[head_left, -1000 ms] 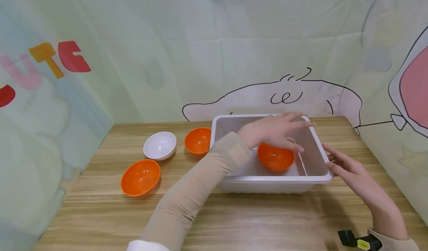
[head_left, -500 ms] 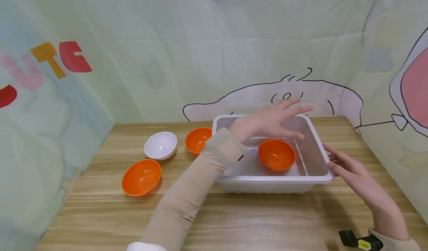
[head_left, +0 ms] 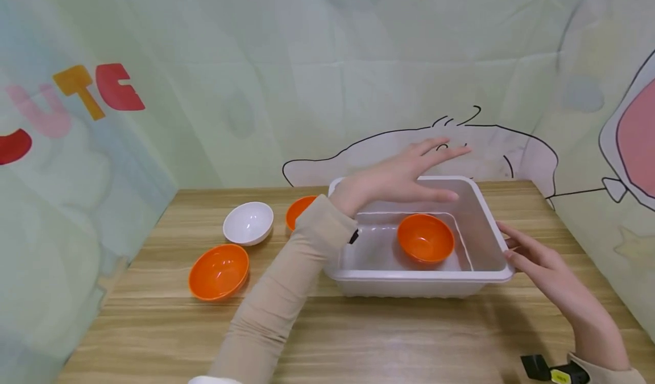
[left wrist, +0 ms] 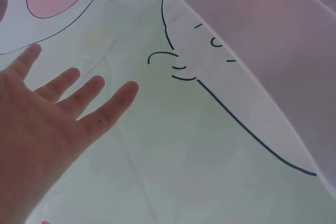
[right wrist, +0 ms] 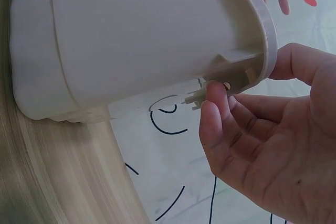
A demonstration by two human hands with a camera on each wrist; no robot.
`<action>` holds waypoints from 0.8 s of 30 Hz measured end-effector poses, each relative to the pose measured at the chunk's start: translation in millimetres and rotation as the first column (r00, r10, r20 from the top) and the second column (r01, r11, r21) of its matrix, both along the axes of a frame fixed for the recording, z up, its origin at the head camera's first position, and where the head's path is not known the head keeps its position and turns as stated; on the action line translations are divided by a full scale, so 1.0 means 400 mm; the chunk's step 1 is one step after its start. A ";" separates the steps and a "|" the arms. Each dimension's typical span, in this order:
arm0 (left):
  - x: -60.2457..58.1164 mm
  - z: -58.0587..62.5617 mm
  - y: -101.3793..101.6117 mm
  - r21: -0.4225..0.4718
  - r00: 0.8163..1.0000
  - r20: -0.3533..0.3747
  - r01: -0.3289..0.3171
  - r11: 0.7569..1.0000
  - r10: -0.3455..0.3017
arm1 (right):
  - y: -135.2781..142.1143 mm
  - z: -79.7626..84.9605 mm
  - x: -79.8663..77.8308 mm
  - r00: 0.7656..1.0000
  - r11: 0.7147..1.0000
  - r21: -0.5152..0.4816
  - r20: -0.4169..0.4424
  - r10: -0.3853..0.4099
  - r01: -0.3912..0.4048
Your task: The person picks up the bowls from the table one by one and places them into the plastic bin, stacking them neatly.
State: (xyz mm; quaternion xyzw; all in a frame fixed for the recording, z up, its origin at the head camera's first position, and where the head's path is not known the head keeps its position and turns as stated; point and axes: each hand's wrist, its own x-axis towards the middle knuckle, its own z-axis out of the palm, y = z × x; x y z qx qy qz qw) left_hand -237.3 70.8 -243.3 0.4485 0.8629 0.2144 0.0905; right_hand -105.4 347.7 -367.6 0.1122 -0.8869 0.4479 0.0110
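A light grey plastic bin [head_left: 409, 288] stands on the wooden table, with one orange bowl [head_left: 426, 238] sitting upright on its floor. Above the bin's left and back part hovers my left hand [head_left: 391, 184], its fingers spread and nothing in them; the left wrist view also shows this hand [left wrist: 50, 124] with straight fingers. My right hand [head_left: 550, 273] grips the right rim of the bin. In the right wrist view, the right hand [right wrist: 273, 140] has its fingers curled under the rim and its thumb on the other side of it.
Left of the bin are a white bowl [head_left: 248, 223], an orange bowl [head_left: 219, 272] nearer me, and another orange bowl [head_left: 298, 212] partly hidden by my left sleeve. A printed cloth [head_left: 256, 88] hangs behind the wooden table [head_left: 358, 338].
My left hand has risen out of the bin and shifted back and left, uncovering the orange bowl inside. My right hand keeps its grip on the rim.
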 end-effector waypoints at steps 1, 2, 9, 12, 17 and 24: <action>0.001 0.002 -0.005 0.009 1.000 -0.001 0.000 1.000 0.000 | 0.001 0.000 0.000 1.000 1.000 0.000 0.002 -0.001 0.001; 0.002 0.003 -0.011 0.018 1.000 -0.003 0.000 1.000 0.000 | 0.002 -0.001 0.000 1.000 1.000 0.001 0.004 -0.004 0.004; 0.005 -0.001 -0.052 0.048 1.000 -0.025 -0.017 0.999 0.018 | 0.007 -0.002 -0.003 1.000 1.000 0.007 0.008 -0.006 0.006; 0.006 -0.005 -0.070 0.057 0.999 -0.029 -0.030 0.998 0.032 | 0.008 -0.001 -0.004 1.000 1.000 0.007 0.001 -0.002 0.002; 0.004 -0.016 -0.104 0.054 0.997 -0.050 -0.061 0.997 0.064 | 0.012 0.000 -0.003 1.000 1.000 0.013 0.000 -0.002 0.002; -0.002 -0.034 -0.148 0.067 0.992 -0.069 -0.101 0.993 0.106 | 0.022 -0.003 -0.004 1.000 1.000 0.027 0.024 -0.013 0.012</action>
